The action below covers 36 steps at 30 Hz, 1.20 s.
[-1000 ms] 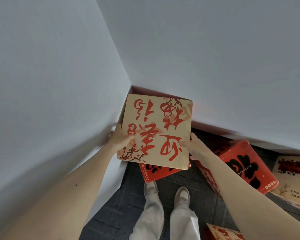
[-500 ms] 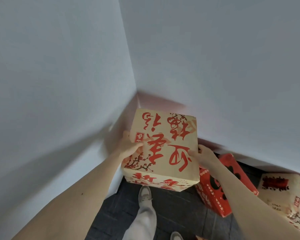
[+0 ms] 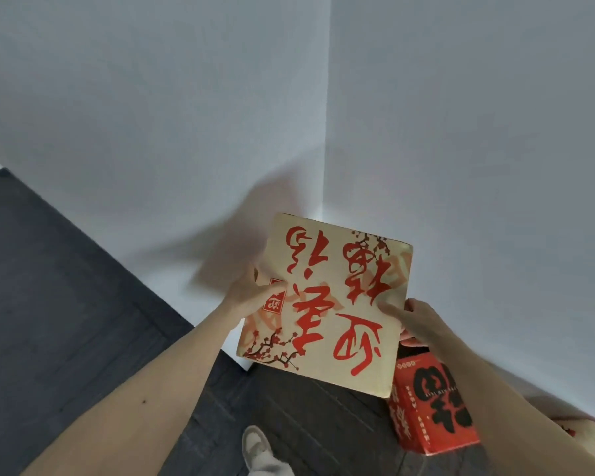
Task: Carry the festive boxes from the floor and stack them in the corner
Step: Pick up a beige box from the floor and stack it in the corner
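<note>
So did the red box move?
No. The red box still lies on the floor at the foot of the right wall; only the view shifted.

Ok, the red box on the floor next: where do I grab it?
Red box: clamp two opposite side faces, one hand each, coming from above. It sits on the floor with a wide top and no visible handle, so probably too broad for one hand.

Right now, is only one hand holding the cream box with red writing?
No, the left hand grips the cream box at one side and the right hand at the other.
</note>
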### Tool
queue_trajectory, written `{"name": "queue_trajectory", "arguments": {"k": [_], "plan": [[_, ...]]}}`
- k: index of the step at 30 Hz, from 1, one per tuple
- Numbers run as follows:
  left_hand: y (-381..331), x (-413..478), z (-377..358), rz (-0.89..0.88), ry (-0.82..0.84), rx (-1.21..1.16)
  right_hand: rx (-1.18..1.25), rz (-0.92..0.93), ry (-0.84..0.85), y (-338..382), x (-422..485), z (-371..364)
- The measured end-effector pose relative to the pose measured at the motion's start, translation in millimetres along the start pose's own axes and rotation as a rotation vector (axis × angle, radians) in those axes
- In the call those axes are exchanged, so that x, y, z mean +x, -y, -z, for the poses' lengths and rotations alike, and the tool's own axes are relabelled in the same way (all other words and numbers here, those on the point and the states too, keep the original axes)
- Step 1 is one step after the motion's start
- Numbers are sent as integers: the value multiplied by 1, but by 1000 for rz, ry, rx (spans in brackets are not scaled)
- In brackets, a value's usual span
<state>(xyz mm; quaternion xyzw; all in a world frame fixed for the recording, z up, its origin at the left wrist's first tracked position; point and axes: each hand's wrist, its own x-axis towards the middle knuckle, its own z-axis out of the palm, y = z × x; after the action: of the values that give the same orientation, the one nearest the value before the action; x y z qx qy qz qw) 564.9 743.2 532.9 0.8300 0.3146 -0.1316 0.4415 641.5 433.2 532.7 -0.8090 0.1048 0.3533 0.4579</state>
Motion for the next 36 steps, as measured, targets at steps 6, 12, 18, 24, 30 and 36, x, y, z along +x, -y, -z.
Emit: {"name": "queue_trajectory", "arguments": {"k": [6,12,18,24,30,36], "plan": [[50,-85,51,13,0,-75,-76,91,125,9,-66,-44],[136,-161,102,57,-30,-91,-158,160,198,4,-119,-120],[250,-251,163,76,-61,-130,-250,232,240,-8,-193,-230],[350,-339,256,128,-214,-263,-276,345,362,22,-257,-364],[433,-404,363,143,-470,-427,-350,537,438,95,-305,-509],[517,-431,469,157,-675,-457,-366,751,638,178,-342,-656]]}}
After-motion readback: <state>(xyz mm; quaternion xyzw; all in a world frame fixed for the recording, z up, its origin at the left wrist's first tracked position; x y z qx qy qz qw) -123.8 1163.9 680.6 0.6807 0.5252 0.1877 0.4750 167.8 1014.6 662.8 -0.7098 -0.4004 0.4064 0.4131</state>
